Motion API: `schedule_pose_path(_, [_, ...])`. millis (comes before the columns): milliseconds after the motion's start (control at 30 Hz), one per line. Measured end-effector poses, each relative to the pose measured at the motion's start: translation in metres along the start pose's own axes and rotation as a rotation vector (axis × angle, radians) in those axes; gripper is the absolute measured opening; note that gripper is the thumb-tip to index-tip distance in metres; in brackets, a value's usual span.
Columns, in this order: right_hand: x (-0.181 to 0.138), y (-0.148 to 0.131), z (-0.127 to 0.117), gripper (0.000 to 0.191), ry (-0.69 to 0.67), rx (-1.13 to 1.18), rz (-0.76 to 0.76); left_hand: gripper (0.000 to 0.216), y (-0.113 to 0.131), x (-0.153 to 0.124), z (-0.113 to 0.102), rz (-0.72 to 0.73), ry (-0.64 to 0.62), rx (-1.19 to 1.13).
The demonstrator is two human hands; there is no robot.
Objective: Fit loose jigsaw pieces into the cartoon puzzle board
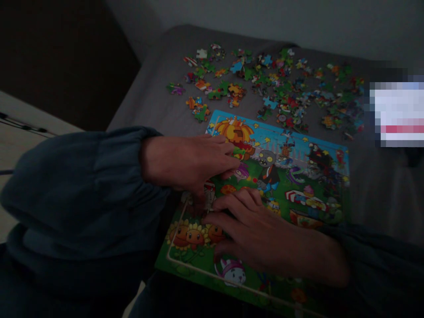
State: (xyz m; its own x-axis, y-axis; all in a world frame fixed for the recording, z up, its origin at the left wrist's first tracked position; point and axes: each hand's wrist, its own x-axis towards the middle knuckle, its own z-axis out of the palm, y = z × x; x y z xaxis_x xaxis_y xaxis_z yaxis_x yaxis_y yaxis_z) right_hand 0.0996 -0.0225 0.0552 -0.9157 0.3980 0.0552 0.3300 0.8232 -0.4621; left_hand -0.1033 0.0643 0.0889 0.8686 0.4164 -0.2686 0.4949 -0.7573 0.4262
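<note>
A colourful cartoon jigsaw board (232, 221) with a pale frame line lies tilted across my lap and the grey cloth, its picture largely filled in. My left hand (195, 159) rests over its left side near the pumpkin picture, fingers bent onto the surface and thumb stretched downward apart from them. From the lower right my right hand (255, 229) reaches in, fingers spread, fingertips touching the board close to my left thumb and above the sunflowers. No piece shows plainly in either hand. The spot between the hands is dark and partly covered by fingers.
Many loose jigsaw pieces (278, 84) lie scattered over the grey cloth-covered surface (149, 97) beyond the board. A pale wall (298, 22) rises behind it. At the right edge is a blurred bright patch (400, 110). Dark cables (23, 123) run at the far left.
</note>
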Motion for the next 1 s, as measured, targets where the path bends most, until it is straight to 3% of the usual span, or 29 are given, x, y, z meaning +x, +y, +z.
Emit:
schedule_pose_path(467, [-0.0022, 0.0006, -0.0009, 0.041, -0.061, -0.106, -0.068, 0.035, -0.0005, -0.0017, 0.0023, 0.002, 0.017, -0.006])
schedule_pose_path(700, [-0.0027, -0.0054, -0.003, 0.066, -0.11, -0.095, -0.126, 0.044, 0.0006, -0.0017, -0.0013, 0.013, -0.033, 0.05])
schedule_pose_path(900, [-0.0028, -0.0005, -0.0056, 0.041, -0.051, -0.073, -0.232, 0.046, 0.0004, -0.0022, -0.0023, -0.011, -0.056, 0.022])
schedule_pose_path(1000, [-0.0026, 0.0002, -0.0059, 0.039, -0.051, -0.081, -0.247, 0.049, -0.002, -0.0027, 0.0007, 0.01, -0.026, 0.008])
